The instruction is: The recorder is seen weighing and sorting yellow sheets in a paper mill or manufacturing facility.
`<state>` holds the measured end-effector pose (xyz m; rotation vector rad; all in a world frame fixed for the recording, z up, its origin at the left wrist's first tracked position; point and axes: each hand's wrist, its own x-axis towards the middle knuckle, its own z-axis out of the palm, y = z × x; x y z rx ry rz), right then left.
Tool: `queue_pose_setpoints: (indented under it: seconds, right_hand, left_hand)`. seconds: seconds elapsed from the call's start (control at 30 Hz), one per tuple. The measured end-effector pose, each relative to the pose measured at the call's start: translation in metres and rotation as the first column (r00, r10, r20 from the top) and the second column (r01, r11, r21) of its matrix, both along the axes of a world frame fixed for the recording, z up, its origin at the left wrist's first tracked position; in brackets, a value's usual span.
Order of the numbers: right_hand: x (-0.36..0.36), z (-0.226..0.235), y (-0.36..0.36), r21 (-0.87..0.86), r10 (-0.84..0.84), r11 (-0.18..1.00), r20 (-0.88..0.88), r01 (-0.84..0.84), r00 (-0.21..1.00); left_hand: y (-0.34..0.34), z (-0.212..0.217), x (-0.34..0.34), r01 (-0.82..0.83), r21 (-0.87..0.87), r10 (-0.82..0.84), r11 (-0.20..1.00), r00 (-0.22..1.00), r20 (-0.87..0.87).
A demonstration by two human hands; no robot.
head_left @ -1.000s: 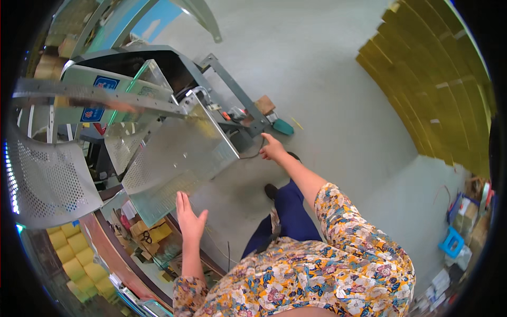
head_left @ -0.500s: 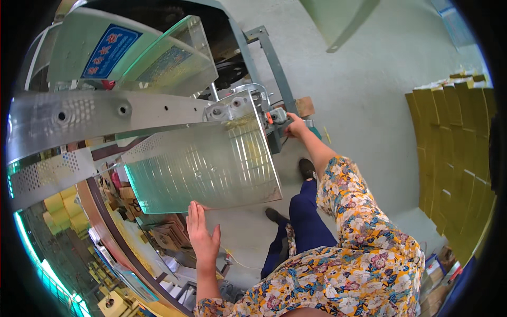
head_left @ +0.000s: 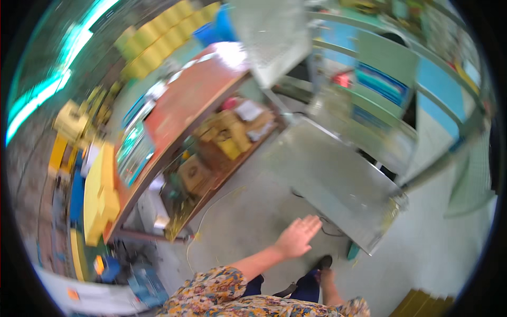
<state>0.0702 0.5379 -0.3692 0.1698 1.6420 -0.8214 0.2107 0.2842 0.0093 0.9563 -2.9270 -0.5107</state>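
My left hand (head_left: 300, 236) reaches out with its fingers straight and together, holding nothing that I can see. Its fingertips are close to the near edge of a flat, shiny sheet-like panel (head_left: 338, 182) on the machine; blur hides whether they touch it. Low by my legs and dark shoe hangs my right hand (head_left: 327, 277), small and blurred, its fingers not readable. Behind the panel stands a pale green translucent guard (head_left: 388, 68) bearing a blue label.
A red-topped workbench (head_left: 182, 98) stands to the left, with boxes and papers on its lower shelf. Yellow blocks (head_left: 100, 195) are at its near end, and more yellow stacks (head_left: 158, 34) lie beyond. A thin cable (head_left: 198, 224) crosses the grey floor.
The view has swung left, bringing the workbench into the middle. My right hand has left the switch box on the machine and dropped low. My left hand stays outstretched near the panel edge.
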Motion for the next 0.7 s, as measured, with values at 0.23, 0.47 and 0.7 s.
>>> queue_pose_setpoints:
  seconds: [0.23,0.47,0.7]
  right_hand:
    - [0.145,0.109,-0.094,-0.077,0.284,0.954,-0.072,-0.289,0.956]
    - [0.370,0.190,-0.215,-0.321,0.840,0.513,-0.003,-0.796,0.542]
    - [0.600,0.275,-0.290,-0.497,0.977,0.203,0.047,-0.844,0.208]
  left_hand:
    - [0.062,0.003,0.287,-0.453,0.014,0.453,0.891,0.889,-0.056]
    - [0.165,0.067,0.621,-0.972,0.025,0.959,0.236,0.228,-0.166]
    - [0.120,0.168,0.765,-0.984,-0.120,0.890,-0.130,-0.063,-0.451]
